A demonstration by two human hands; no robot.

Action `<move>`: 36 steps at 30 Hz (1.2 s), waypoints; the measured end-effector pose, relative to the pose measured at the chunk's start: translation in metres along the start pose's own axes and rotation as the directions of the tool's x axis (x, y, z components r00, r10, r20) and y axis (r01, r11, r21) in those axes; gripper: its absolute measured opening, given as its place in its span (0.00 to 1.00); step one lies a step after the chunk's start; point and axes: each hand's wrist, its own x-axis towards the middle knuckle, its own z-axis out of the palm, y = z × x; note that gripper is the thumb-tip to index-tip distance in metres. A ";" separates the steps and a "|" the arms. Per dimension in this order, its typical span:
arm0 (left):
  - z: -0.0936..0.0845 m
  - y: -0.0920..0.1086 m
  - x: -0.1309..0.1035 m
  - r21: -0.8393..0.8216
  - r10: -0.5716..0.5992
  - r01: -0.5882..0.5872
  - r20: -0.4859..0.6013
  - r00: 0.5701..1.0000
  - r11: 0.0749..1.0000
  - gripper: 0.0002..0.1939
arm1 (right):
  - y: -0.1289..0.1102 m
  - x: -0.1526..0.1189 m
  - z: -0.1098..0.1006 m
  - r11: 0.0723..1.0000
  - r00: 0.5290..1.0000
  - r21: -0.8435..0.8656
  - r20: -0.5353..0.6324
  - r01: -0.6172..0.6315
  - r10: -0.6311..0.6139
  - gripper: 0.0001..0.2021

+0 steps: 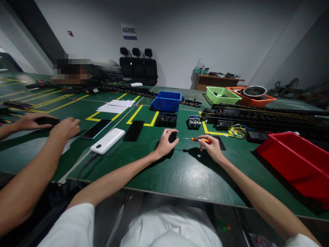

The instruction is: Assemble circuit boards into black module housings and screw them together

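My left hand is closed round a small black part above the green table. In my right hand is an orange and black screwdriver; its thin shaft points left and its tip is at the black part. Whether the tip touches the part is too small to tell. Behind my hands stand a black module and a smaller black and silver module. A flat black piece lies beside my right hand, partly hidden by it.
A co-worker's hands hold a black object at the left. Between us lie two phones and a white power bank with a cable. A blue bin stands behind, a red bin at the right, near long black assemblies.
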 end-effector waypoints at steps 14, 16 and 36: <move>0.001 -0.003 0.000 -0.006 0.027 -0.027 -0.010 1.000 1.000 0.14 | 0.004 -0.001 0.003 0.998 0.998 0.066 0.063 -0.018 0.013 0.14; 0.001 -0.004 0.000 -0.011 0.030 -0.030 -0.011 1.000 0.999 0.14 | 0.004 -0.001 0.003 0.997 0.997 0.078 0.072 -0.007 0.002 0.14; 0.001 -0.004 0.000 -0.009 0.031 -0.031 -0.010 0.999 0.999 0.14 | 0.005 -0.002 0.005 0.984 0.995 0.171 0.086 -0.056 0.042 0.14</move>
